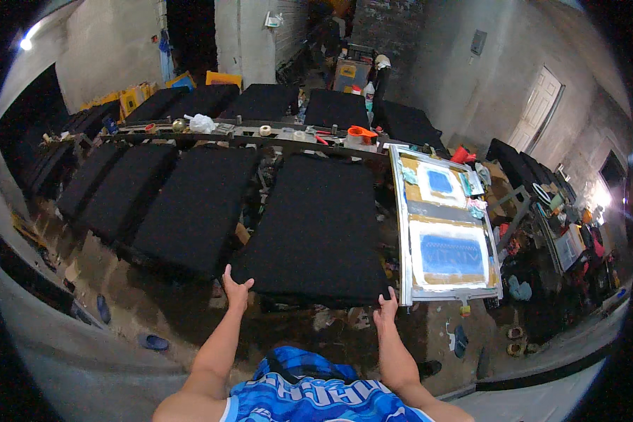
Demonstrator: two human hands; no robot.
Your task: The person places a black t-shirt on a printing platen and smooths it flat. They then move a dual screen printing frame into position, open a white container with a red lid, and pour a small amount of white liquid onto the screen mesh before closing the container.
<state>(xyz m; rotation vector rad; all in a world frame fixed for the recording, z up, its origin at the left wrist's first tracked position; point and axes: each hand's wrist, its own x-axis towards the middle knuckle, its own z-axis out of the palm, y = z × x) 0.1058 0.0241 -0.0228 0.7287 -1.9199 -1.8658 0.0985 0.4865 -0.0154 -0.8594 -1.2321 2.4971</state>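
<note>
My left hand (236, 287) is at the near-left corner of a platen covered in black fabric (315, 225), thumb and fingers spread against its edge. My right hand (387, 304) is at the near-right corner, touching the edge with its fingers extended. To the right lies a silver-framed printing screen (404, 225) with two blue stencil areas edged in white. More black-covered platens (186, 204) line the left, close beside the middle one.
A long rail (288, 132) carries tape rolls and an orange tool (361, 132). Behind stands another row of black-covered platens (337, 105). A cluttered bench (566, 250) is at the right. Slippers (152, 341) lie on the floor (123, 309).
</note>
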